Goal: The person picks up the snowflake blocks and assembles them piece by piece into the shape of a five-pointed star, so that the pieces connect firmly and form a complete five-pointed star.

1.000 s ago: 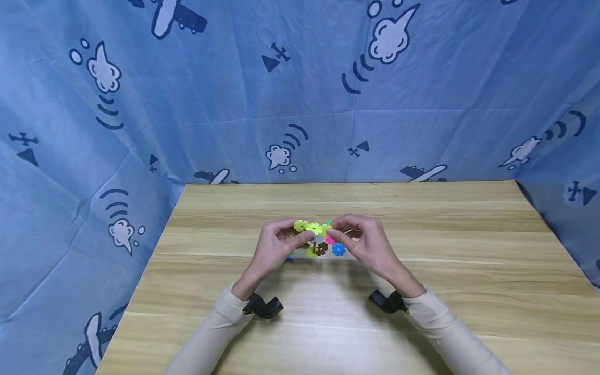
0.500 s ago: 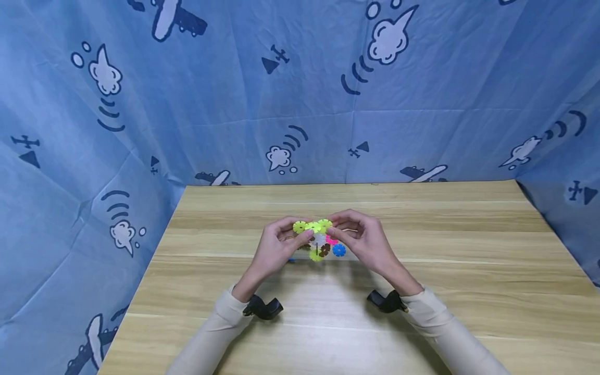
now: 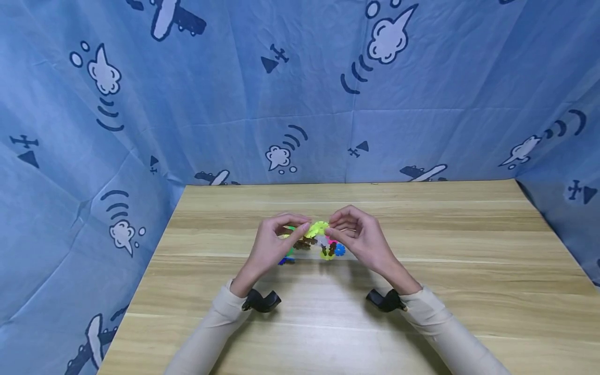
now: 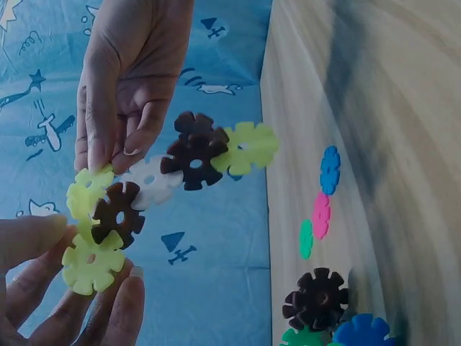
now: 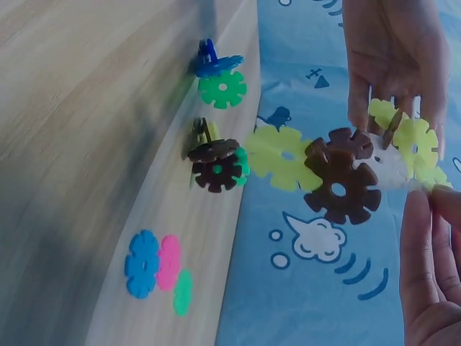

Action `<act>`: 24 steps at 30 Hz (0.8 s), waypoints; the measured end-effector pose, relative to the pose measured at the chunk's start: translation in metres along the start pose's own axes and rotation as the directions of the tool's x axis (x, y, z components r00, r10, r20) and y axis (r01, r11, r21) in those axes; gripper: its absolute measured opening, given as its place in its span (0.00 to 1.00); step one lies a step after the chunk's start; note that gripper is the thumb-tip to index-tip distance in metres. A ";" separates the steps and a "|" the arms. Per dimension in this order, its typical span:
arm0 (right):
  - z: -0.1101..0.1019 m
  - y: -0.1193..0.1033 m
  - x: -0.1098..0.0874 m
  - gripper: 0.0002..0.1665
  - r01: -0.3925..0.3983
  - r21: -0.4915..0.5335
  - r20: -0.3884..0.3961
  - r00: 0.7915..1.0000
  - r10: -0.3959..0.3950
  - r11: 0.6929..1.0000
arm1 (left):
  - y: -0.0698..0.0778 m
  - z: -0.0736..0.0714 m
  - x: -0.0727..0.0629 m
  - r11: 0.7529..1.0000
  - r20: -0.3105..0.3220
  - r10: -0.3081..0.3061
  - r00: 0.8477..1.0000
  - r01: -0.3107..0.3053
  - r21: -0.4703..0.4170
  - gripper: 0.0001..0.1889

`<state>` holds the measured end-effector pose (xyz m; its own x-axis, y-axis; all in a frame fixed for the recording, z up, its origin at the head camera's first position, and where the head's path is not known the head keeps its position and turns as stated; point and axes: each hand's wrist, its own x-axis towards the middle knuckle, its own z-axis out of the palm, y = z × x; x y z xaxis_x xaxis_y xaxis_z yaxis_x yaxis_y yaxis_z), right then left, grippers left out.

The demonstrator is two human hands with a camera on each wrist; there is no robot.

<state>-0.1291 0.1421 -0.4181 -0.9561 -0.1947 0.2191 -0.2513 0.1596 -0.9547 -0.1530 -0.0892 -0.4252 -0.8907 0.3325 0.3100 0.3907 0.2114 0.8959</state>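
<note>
Both hands hold up a joined piece of notched plastic building discs. It has several yellow-green discs (image 3: pixel 320 228), a white disc (image 4: pixel 150 182) and brown discs (image 4: pixel 195 164), ending in another yellow-green disc (image 5: pixel 283 158). My right hand (image 3: pixel 358 232) pinches one end of the yellow-green row between thumb and fingertips. My left hand (image 3: pixel 276 239) is at the row's other end, thumb and index tips close together at the edge of a yellow-green disc (image 4: pixel 92 263), other fingers behind it. In the right wrist view the left hand (image 5: pixel 397 61) shows beyond the discs.
On the wooden table (image 3: pixel 422 234) lies a strip of blue (image 5: pixel 142 264), pink (image 5: pixel 168 261) and green discs (image 5: pixel 183 291). Near it are a brown disc cluster (image 5: pixel 216 169) and a blue and green piece (image 5: pixel 222 88). A patterned blue cloth (image 3: pixel 300 94) hangs behind the table.
The held disc piece has turned, its lower discs swinging right. The left hand has shifted slightly left, uncovering discs on the table beneath. The right hand stays nearly in place, its fingers a little higher.
</note>
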 end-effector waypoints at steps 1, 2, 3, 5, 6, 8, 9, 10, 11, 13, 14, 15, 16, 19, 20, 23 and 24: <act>0.001 0.000 0.000 0.15 -0.002 0.001 0.006 1.000 0.002 1.000 | 0.000 -0.001 0.000 1.000 0.001 0.002 1.000 -0.002 0.007 0.08; 0.002 0.000 0.001 0.15 -0.004 0.003 0.012 1.000 0.004 1.000 | 0.000 -0.001 0.001 1.000 0.002 0.002 1.000 -0.002 0.013 0.07; 0.003 0.000 0.002 0.15 -0.005 0.003 0.019 1.000 0.005 1.000 | 0.000 -0.001 0.001 1.000 0.004 0.001 1.000 -0.001 0.022 0.07; 0.005 -0.001 0.003 0.14 -0.008 0.007 0.032 0.999 0.008 1.000 | 0.000 -0.001 0.001 0.999 0.008 -0.005 1.000 0.005 0.035 0.06; 0.006 -0.001 0.003 0.14 -0.008 0.008 0.039 0.999 0.007 1.000 | 0.000 -0.001 0.000 0.999 0.010 -0.008 1.000 0.008 0.042 0.06; 0.008 -0.001 0.004 0.14 -0.005 0.004 0.044 0.999 0.005 1.000 | -0.001 -0.002 0.000 0.999 0.012 -0.009 1.000 0.009 0.042 0.06; 0.009 -0.002 0.005 0.14 -0.004 0.001 0.046 0.999 0.004 1.000 | -0.002 -0.002 0.000 0.999 0.013 -0.009 1.000 0.008 0.035 0.06; 0.010 -0.002 0.005 0.14 -0.003 -0.003 0.048 0.999 0.003 1.000 | -0.002 -0.002 0.000 1.000 0.014 -0.006 1.000 0.006 0.030 0.06; 0.011 -0.002 0.006 0.14 0.000 -0.007 0.050 0.999 0.001 1.000 | -0.003 -0.003 0.000 1.000 0.014 -0.005 1.000 0.004 0.024 0.06; 0.012 -0.002 0.008 0.14 0.005 -0.023 0.050 0.999 -0.004 1.000 | -0.004 -0.005 -0.001 1.000 0.014 -0.001 1.000 0.001 0.013 0.06; 0.012 -0.002 0.009 0.14 0.006 -0.038 0.048 0.999 -0.004 0.999 | -0.004 -0.006 -0.001 1.000 0.013 0.001 1.000 -0.001 0.013 0.07; 0.012 -0.002 0.010 0.14 0.005 -0.050 0.046 0.999 -0.003 0.999 | -0.004 -0.007 -0.001 1.000 0.011 0.001 1.000 -0.001 0.016 0.07; 0.012 -0.001 0.012 0.14 0.006 -0.059 0.043 0.999 -0.003 0.998 | -0.004 -0.009 -0.001 1.000 0.008 0.001 1.000 -0.001 0.019 0.07; 0.010 0.002 0.016 0.12 0.000 -0.074 0.029 1.000 0.003 0.997 | -0.004 -0.014 -0.001 1.000 -0.008 0.003 1.000 -0.002 0.013 0.07; 0.009 0.004 0.017 0.11 -0.002 -0.078 0.024 1.000 0.004 0.997 | -0.004 -0.017 -0.001 1.000 -0.017 -0.001 1.000 0.001 0.012 0.07; 0.004 0.011 0.021 0.10 -0.006 -0.088 0.006 1.000 0.007 0.996 | -0.004 -0.024 -0.001 1.000 -0.049 -0.010 0.999 0.010 0.005 0.07; 0.003 0.014 0.022 0.09 -0.007 -0.099 -0.001 1.000 0.007 0.995 | -0.005 -0.027 -0.001 1.000 -0.061 -0.015 0.998 0.015 0.008 0.07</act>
<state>-0.1536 0.1368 -0.4272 -0.9579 -0.1931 0.2127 -0.2585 0.2563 -0.9314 -0.1604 -0.1152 -0.4209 -0.9089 0.2731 0.3153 0.3788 0.2239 0.8980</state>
